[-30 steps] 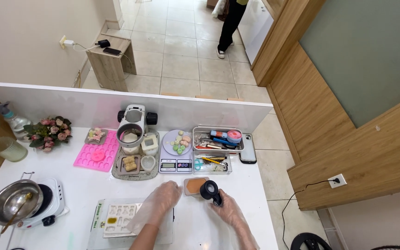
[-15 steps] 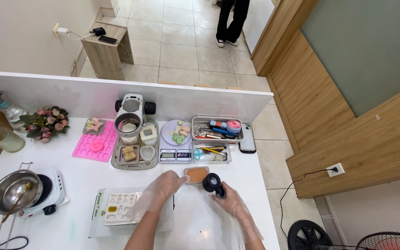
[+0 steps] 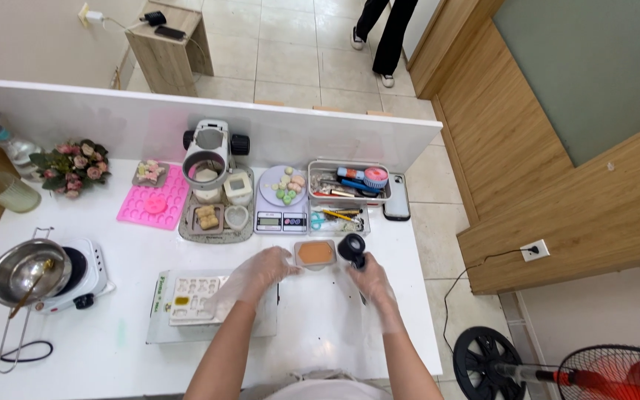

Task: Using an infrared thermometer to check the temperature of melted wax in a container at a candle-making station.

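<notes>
Both of my hands wear thin clear gloves. My right hand (image 3: 368, 280) grips a black tool with a round head (image 3: 351, 247), held upright just right of a small clear box filled with an orange block (image 3: 315, 254). My left hand (image 3: 257, 272) stretches flat toward that box, its fingertips touching the box's left edge. Below my left hand lies a white mould tray (image 3: 190, 298) with several cavities, resting on a cutting mat (image 3: 158, 322).
Behind stand a grey tray of small moulds (image 3: 216, 221), a scale holding a plate of pastel pieces (image 3: 283, 189), a tool bin (image 3: 348, 183), a pink mould (image 3: 153, 204), and a phone (image 3: 396, 205). A hot plate with a steel pot (image 3: 30, 270) sits left. A fan (image 3: 601, 370) stands lower right.
My view has shifted closer and slightly down. My left hand has slid right, up to the orange box. My right hand has stayed by the box with the black tool.
</notes>
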